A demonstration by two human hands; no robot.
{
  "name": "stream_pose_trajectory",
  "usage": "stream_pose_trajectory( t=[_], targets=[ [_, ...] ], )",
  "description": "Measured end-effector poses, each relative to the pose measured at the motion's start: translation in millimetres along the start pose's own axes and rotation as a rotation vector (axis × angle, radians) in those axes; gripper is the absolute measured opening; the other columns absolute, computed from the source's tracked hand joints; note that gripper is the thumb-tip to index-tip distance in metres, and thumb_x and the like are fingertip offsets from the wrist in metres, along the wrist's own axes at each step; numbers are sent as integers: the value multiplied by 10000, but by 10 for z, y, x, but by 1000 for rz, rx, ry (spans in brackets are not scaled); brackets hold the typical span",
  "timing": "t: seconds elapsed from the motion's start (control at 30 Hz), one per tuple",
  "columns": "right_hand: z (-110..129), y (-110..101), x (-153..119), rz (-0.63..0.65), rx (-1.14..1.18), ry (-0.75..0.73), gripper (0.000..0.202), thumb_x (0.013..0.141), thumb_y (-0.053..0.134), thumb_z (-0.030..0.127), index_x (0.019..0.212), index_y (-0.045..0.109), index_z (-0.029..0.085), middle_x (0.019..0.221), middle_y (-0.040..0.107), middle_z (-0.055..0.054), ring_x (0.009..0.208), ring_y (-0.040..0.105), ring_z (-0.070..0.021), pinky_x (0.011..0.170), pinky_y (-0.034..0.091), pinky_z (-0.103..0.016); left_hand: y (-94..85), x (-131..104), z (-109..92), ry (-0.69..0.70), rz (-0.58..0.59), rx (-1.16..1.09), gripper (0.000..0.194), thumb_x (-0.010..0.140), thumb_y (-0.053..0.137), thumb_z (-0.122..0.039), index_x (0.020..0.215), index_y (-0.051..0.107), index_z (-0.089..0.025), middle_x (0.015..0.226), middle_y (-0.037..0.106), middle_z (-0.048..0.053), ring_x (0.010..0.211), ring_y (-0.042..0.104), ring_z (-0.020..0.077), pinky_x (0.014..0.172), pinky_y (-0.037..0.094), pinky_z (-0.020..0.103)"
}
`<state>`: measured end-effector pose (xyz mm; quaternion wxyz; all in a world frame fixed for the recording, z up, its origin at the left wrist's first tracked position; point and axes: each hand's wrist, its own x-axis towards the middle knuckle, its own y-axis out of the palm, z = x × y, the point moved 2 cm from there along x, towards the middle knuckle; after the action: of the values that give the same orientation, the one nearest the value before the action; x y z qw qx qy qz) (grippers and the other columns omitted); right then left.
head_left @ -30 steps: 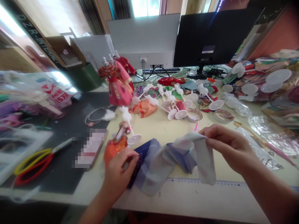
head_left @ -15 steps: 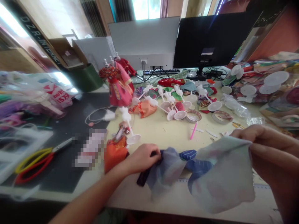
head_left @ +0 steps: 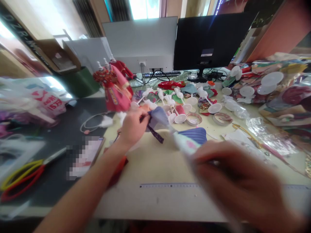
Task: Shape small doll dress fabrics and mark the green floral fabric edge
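The left hand (head_left: 134, 124) has thumb and forefinger pressed together, pinching one end of a thin grey-blue cloth (head_left: 159, 118); a dark patterned strip (head_left: 156, 134) dangles beneath. The cloth stretches between both hands above the pale tabletop (head_left: 155, 165), with a blue striped section (head_left: 196, 134) showing near the right hand (head_left: 230, 174), whose curled, blurred fingers close on the other end. Below lies a flat ruler (head_left: 167, 185), its numerals too small to read. Farther out, small white dress forms (head_left: 178, 94) with round bases lie among crumpled fabrics. At left are looped-handled scissors (head_left: 26, 174) and a translucent plastic bag (head_left: 51, 98) with smeared red print; behind, "DZR-" marks a dark board (head_left: 18, 27).
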<state>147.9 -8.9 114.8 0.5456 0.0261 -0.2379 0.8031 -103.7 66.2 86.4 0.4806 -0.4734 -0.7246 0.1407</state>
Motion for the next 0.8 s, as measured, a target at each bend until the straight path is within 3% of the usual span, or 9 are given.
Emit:
stream_pose_trajectory(
  t=[0.07,0.13,0.17,0.23,0.4,0.53,0.63,0.8],
  targets=[
    [-57,411,-38,333,-128,-147,243,842,578,216,1075,595,280,968,695,-14,821,642,-167,768,523,-275,-24,-116,125,-44,-4,-27,109,805,546,-203,726,606,-159,972,674,71,969,600,197,840,447,290],
    [-164,715,-108,606,-207,-295,441,803,620,208,1231,524,173,1256,588,-92,1085,576,-222,923,472,-313,-111,-247,220,-168,-13,-98,100,803,557,-238,764,613,-164,1041,669,71,986,603,201,780,471,269],
    [-214,798,-142,661,-226,-376,439,789,633,225,1208,540,137,1301,551,-123,1115,559,-254,941,462,-348,-168,-317,257,-253,-11,-146,112,806,565,-262,796,621,-166,1024,675,65,936,620,195,730,481,257],
    [-316,849,-194,744,-272,-398,405,790,628,244,1175,564,134,1295,553,-124,1086,574,-267,943,458,-390,-293,-462,311,-421,-12,-300,166,799,596,-319,861,635,-170,884,690,46,787,639,173,637,483,238],
    [-519,550,-213,599,-299,-177,258,862,522,166,1114,574,186,1125,638,-59,1024,596,-170,897,479,-278,-524,-778,325,-744,-104,-853,223,687,714,-313,800,588,-169,710,672,14,686,650,173,611,517,256],
    [-676,405,-222,494,-350,-113,222,876,516,188,1090,562,224,1063,651,-42,981,613,-158,858,502,-276,-591,-907,244,-963,-65,-987,302,617,774,-285,792,556,-168,671,678,13,618,658,180,559,528,264],
    [-741,413,-237,454,-365,-126,215,880,519,192,1084,547,254,1040,658,-17,944,628,-139,823,516,-252,-655,-884,191,-961,-70,-977,317,628,776,-307,805,557,-162,683,684,21,607,663,182,557,533,269],
    [-781,478,-254,395,-350,-213,243,852,538,171,1073,545,273,988,675,1,886,653,-135,762,537,-225,-765,-750,174,-808,-101,-908,273,668,753,-311,780,562,-151,689,682,23,624,662,166,588,537,251]
  ],
)
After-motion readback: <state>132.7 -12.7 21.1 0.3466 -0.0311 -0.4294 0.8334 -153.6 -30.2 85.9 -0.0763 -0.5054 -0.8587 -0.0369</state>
